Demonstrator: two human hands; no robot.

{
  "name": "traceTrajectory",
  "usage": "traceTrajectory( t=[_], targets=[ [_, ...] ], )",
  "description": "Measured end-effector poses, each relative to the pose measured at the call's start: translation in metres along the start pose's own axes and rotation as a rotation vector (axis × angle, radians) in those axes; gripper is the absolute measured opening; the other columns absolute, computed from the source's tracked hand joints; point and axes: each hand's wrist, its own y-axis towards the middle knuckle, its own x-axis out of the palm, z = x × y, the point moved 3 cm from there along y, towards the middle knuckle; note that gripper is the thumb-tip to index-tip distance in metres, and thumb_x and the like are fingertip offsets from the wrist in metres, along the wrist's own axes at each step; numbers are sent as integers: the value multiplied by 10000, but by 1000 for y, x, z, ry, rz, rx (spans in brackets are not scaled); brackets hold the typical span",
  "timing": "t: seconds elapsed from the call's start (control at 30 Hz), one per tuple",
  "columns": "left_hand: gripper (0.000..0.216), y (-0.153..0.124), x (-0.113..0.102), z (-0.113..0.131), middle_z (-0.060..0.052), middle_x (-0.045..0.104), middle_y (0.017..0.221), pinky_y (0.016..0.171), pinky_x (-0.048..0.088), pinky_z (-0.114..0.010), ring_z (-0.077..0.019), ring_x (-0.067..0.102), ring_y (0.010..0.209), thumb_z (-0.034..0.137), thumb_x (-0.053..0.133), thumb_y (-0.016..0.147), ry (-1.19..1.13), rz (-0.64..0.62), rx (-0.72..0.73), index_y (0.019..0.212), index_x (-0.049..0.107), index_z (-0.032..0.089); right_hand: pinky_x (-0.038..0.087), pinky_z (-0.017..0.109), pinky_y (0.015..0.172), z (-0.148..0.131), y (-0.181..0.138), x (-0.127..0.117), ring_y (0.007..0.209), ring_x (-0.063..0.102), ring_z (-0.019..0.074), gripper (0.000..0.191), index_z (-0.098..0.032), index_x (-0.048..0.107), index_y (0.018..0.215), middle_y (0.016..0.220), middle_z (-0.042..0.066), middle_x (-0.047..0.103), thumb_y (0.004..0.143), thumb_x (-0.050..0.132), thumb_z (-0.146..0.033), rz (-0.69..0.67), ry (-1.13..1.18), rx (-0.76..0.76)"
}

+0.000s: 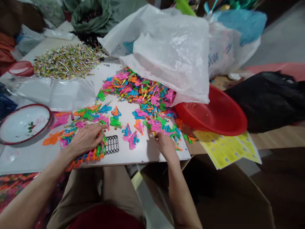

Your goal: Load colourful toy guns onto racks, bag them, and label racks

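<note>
My left hand (87,138) lies palm down, fingers stretched out, over rows of small colourful plastic toy pieces (91,155) at the table's near edge. Just right of its fingertips is a black wire-like grid (111,144), lying flat. My right hand (165,144) is closed, its fingertips bent down at the edge of a loose heap of pink, green and blue pieces (157,125). What those fingers pinch is too small to make out. Between my hands lie a few separate pieces, among them a pink one (132,140) and an orange one (138,126).
A large heap of mixed pieces (133,86) spills from under a white plastic bag (171,47). A red basin (214,111) stands right, above yellow printed sheets (226,149). An enamel bowl (45,122) sits left. Small yellowish parts (66,62) are piled behind clear bags (71,93).
</note>
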Motion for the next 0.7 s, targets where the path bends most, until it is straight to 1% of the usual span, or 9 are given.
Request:
traceTrajectory(
  t=[0.07, 0.1, 0.27, 0.33, 0.4, 0.47, 0.53, 0.63, 0.7],
  targets=[
    [382, -1, 2, 0, -113, 702, 1029, 846, 514, -386, -257, 664, 959, 297, 365, 930, 6, 16, 13, 1167, 615, 133, 428, 305, 684, -3, 25, -24, 895, 659, 265, 250, -145, 626, 1063, 973, 164, 683, 934, 493, -313, 111, -96, 21],
    [377, -1, 3, 0, -112, 702, 1028, 841, 515, -383, -255, 665, 954, 294, 368, 932, 9, 24, 19, 1169, 613, 133, 443, 313, 709, -16, 40, -33, 920, 654, 264, 262, -152, 608, 1112, 1022, 167, 671, 944, 476, -303, 172, -108, -35],
    [322, 2, -1, 4, -83, 700, 950, 779, 517, -358, -230, 669, 877, 266, 396, 931, 26, 47, 31, 1137, 614, 148, 476, 308, 809, -140, 126, -44, 1071, 584, 230, 354, -179, 533, 1247, 1248, 143, 571, 938, 376, -105, 307, -119, -526],
    [301, 4, -2, 6, -65, 691, 882, 751, 513, -341, -214, 664, 834, 245, 403, 927, 34, 46, 35, 1124, 613, 155, 483, 331, 839, -186, 157, -39, 1159, 524, 255, 369, -152, 549, 1226, 1304, 160, 524, 918, 368, -60, 321, -186, -647],
    [285, 5, -2, 6, -49, 676, 828, 722, 507, -325, -200, 657, 793, 224, 410, 922, 38, 52, 26, 1112, 614, 164, 484, 366, 871, -214, 177, -32, 1184, 495, 280, 340, -114, 585, 1168, 1297, 183, 514, 912, 369, -51, 315, -258, -720],
    [278, 5, 0, 7, -41, 669, 812, 711, 504, -322, -195, 654, 779, 204, 412, 915, 38, 68, 9, 1099, 618, 173, 477, 380, 899, -221, 181, -23, 1148, 511, 278, 310, -84, 605, 1115, 1241, 195, 539, 915, 370, -50, 322, -296, -796],
    [276, 4, 2, 7, -43, 673, 825, 722, 507, -329, -200, 655, 792, 197, 418, 908, 35, 85, 4, 1094, 621, 176, 465, 373, 921, -209, 167, -12, 1110, 529, 261, 287, -79, 603, 1101, 1181, 184, 569, 926, 377, -57, 343, -313, -923],
    [278, 3, 4, 7, -54, 688, 873, 755, 515, -348, -217, 660, 830, 217, 433, 903, 34, 95, 6, 1099, 627, 178, 446, 361, 947, -168, 127, 7, 1088, 544, 239, 271, -101, 589, 1118, 1127, 153, 597, 945, 381, -81, 310, -366, -1099],
    [288, 3, 5, 6, -57, 698, 904, 770, 519, -358, -227, 663, 847, 232, 430, 902, 35, 82, -6, 1101, 633, 186, 444, 351, 942, -140, 103, 17, 1067, 561, 232, 255, -115, 591, 1108, 1096, 137, 614, 943, 397, -96, 237, -393, -1106]
  ],
)
